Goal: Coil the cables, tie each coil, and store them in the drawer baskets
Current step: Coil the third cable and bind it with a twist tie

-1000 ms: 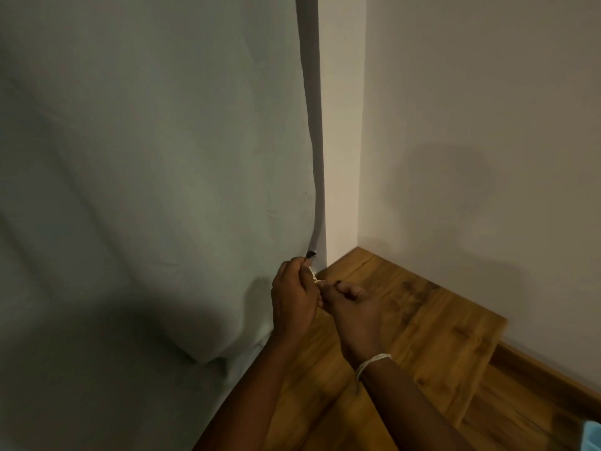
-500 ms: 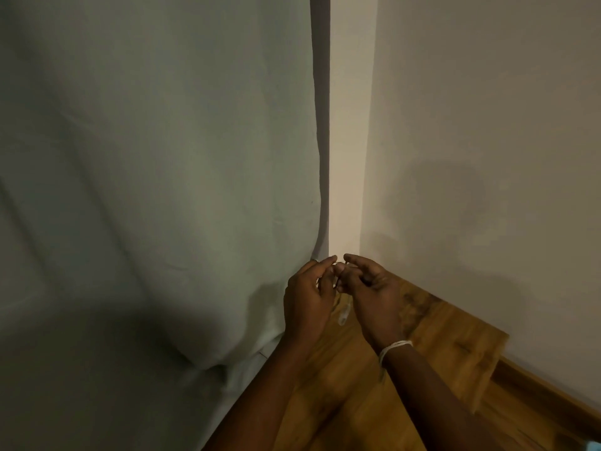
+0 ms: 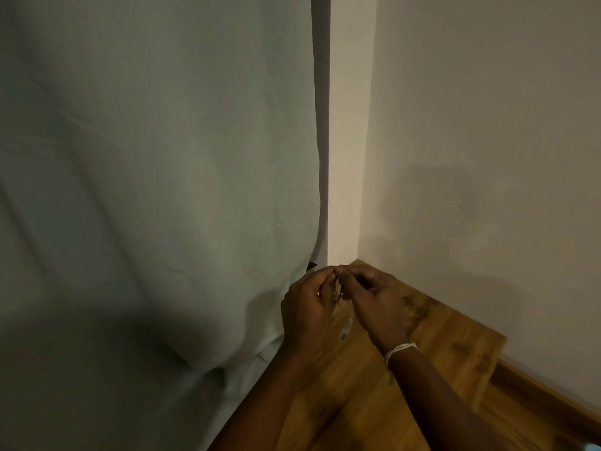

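Note:
My left hand (image 3: 309, 307) and my right hand (image 3: 377, 301) are held together above a wooden surface, fingertips meeting. Between them they pinch something thin and dark, most of it hidden by the fingers. A pale cable end with a small connector (image 3: 345, 332) hangs down between the two hands. Whether it is a coil or a tie that the fingers hold, I cannot tell. A white band circles my right wrist (image 3: 398, 350).
A grey-green curtain (image 3: 162, 190) hangs at the left and bulges toward my left hand. A wooden top (image 3: 439, 346) fills the corner, with plain walls (image 3: 487, 157) behind and at the right. A lower wooden ledge (image 3: 546, 395) runs along the right wall.
Both hands have risen a little and shifted right. The fingers have drawn closer, now meeting at the tips, and the pale cable end came into sight hanging between them.

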Tool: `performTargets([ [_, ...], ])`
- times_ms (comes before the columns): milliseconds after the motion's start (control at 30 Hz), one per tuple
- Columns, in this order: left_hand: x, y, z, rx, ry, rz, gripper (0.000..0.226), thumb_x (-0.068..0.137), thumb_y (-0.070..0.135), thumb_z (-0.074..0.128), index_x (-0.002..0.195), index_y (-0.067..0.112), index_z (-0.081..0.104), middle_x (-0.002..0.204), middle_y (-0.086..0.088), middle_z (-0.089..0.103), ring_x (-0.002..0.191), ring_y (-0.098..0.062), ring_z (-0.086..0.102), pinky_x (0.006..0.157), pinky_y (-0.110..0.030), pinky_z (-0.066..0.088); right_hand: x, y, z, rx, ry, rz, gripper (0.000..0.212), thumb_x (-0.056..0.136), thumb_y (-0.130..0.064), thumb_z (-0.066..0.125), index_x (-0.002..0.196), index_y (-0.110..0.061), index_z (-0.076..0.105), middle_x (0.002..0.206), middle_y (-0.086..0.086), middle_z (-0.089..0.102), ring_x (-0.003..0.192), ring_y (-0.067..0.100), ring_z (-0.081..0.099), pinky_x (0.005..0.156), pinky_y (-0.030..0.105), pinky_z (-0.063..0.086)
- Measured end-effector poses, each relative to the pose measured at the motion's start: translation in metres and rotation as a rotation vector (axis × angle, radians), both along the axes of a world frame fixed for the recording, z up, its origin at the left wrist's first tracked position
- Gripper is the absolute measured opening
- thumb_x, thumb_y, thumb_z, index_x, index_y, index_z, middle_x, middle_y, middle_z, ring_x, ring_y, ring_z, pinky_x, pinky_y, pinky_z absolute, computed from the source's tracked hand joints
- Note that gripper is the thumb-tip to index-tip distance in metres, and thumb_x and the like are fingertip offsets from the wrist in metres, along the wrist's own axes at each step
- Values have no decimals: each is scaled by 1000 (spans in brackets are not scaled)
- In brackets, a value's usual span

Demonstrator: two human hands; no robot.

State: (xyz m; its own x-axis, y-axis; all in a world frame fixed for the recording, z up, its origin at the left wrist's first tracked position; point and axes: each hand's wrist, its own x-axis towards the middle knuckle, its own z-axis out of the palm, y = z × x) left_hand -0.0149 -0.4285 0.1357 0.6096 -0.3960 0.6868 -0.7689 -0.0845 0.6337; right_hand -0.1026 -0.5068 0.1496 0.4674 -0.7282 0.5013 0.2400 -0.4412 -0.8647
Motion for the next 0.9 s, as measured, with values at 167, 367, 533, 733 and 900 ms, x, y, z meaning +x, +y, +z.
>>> performTargets([
  [167,2,3,-3,35,-31,2,25,97,32,52,107,21,72,93,7,74,79,3,61,68,-10,49,2,-3,-3,23,54,48,14,94,-21,67,91,-18,80,78,-4,76,70,14,71,65,27,60],
  [367,4,3,-1,93,-83,54,21,97,27,55,107,21,72,92,8,74,79,2,61,67,-8,43,1,-3,-6,114,46,146,17,96,-15,62,100,-13,79,87,-2,78,79,13,73,69,23,58],
  [533,4,0,-4,129,-62,46,20,96,28,56,101,19,73,88,5,73,76,-1,62,68,-9,46,1,-4,-6,261,-29,183,17,94,-8,64,105,-6,77,91,5,78,83,15,74,70,23,58],
  [733,3,-2,-4,161,-66,46,20,97,26,55,99,18,73,86,2,74,74,-9,66,67,-27,56,0,-11,-8,274,-8,159,11,92,-9,68,99,-6,76,86,6,77,78,17,74,70,26,60],
  [900,0,-1,1,124,-87,26,25,96,32,53,97,19,74,79,3,73,67,-7,64,61,-25,55,-2,-10,-5,217,11,150,13,94,-7,64,98,-8,76,88,5,78,81,15,74,72,23,59],
])
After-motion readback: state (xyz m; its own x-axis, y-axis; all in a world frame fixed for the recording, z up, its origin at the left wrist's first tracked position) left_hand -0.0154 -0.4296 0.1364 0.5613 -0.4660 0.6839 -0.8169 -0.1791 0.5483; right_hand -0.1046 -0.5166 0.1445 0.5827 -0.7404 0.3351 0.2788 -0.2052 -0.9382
